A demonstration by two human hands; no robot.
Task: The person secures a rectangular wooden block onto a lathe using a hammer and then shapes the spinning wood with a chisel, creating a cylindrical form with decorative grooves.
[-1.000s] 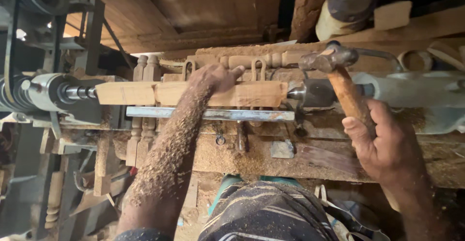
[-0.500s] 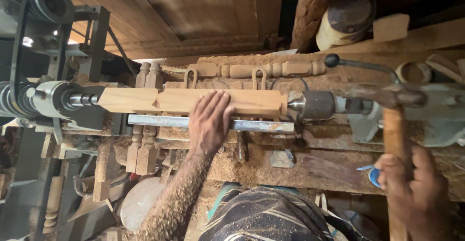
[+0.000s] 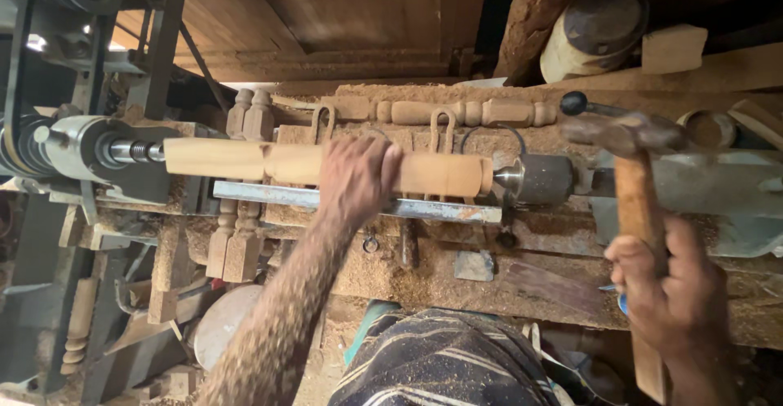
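A long pale wooden blank is mounted between the lathe's drive end on the left and the tailstock centre on the right. It looks blurred, as if turning. My left hand, its arm dusted with sawdust, rests on the blank's middle, fingers curled over it. My right hand grips the wooden handle of a hammer, whose iron head hangs above the tailstock. A flat metal tool rest runs just below the blank.
A finished turned spindle lies on the sawdust-covered bench behind the lathe. More turned legs stand below the rest at left. A round tin and a wood block sit at upper right. Belt pulleys at far left.
My left hand has slid right along the blank and now lies over it. The hammer has swung from the tailstock end back to above the tailstock. The blank now appears blurred.
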